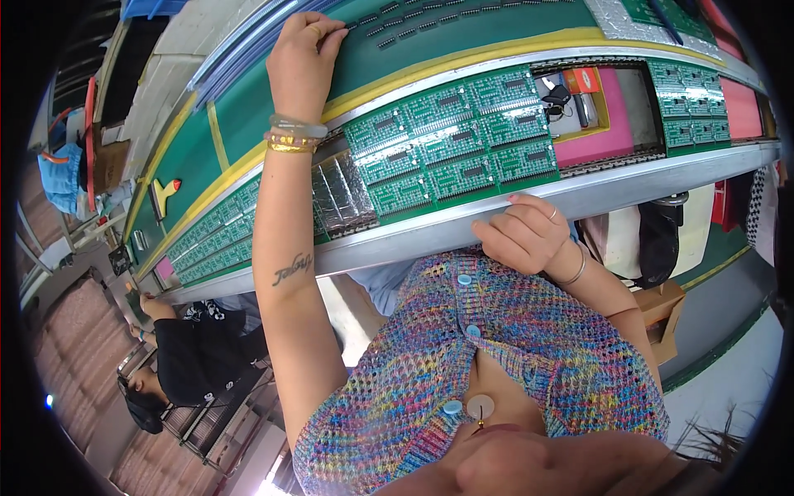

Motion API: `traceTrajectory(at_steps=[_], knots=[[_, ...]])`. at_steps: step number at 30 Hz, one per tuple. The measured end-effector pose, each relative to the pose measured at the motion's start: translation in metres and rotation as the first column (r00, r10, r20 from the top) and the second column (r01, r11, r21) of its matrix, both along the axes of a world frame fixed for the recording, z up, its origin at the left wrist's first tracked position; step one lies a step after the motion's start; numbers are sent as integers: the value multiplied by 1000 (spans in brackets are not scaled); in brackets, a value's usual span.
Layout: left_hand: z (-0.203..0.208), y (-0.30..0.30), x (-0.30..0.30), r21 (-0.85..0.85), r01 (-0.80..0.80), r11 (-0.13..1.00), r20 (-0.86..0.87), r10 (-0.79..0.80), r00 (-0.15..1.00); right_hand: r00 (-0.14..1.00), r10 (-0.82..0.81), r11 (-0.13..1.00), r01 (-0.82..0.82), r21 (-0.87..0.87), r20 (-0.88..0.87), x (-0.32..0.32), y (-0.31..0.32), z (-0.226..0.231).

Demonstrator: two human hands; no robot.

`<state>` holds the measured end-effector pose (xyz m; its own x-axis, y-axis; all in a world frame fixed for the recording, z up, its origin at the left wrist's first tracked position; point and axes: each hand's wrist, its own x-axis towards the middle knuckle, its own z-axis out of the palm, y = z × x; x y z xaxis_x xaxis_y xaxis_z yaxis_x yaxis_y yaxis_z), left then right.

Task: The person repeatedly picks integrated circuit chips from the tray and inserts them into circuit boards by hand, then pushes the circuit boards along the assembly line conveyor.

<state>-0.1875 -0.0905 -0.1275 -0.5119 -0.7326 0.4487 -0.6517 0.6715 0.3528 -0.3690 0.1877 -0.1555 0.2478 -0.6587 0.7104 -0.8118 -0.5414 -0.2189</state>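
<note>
The left hand (302, 58) is stretched to the far side of the worktop (273, 95), its fingers (327, 33) bent and pressed onto the end of a row of small dark chips (397, 29) laid out on the green mat. Whether a chip is pinched cannot be told. The chips are seen as tiny black rectangles, set in two lines running right from the fingertips.

The right hand (521, 236) is rested on the near metal rail (628, 186), its fingers curled loosely together and nothing held.

Between the hands a green panel (451, 136) of many small circuit boards is carried in the track, each board marked by a black chip and white print. A silver foil sheet (339, 194) lies just left of it. To the right a pink tray (600, 124) is seen, with a small orange box (583, 80) at its far edge. More green panels (691, 99) lie further right. At the lower left another person (178, 355) in black is seated.
</note>
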Motion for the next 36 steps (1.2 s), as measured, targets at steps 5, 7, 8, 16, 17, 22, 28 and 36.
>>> traceTrajectory(at_steps=[5,7,8,16,17,22,28,36], knots=[[13,2,-6,43,-25,999,38,23,999,1000,22,1000,-22,22,-9,-1,0,0],[19,14,-6,77,-47,996,33,44,998,1000,10,1000,-9,23,-3,-2,0,-1],[21,23,-1,25,12,1000,-4,-12,1000,1000,12,1000,-12,25,-3,-1,0,-1],[32,165,32,242,177,954,21,-188,982,1000,29,1000,-29,8,4,-1,-1,4],[29,170,33,245,161,956,18,-171,985,999,32,999,-32,14,6,-1,-1,5],[19,174,32,222,146,964,32,-156,987,999,33,999,-33,24,10,-2,-2,5],[18,177,33,208,154,966,56,-169,984,1000,25,1000,-25,15,6,-1,0,3],[18,177,32,194,168,967,88,-187,978,1000,16,1000,-16,7,9,-2,0,3]])
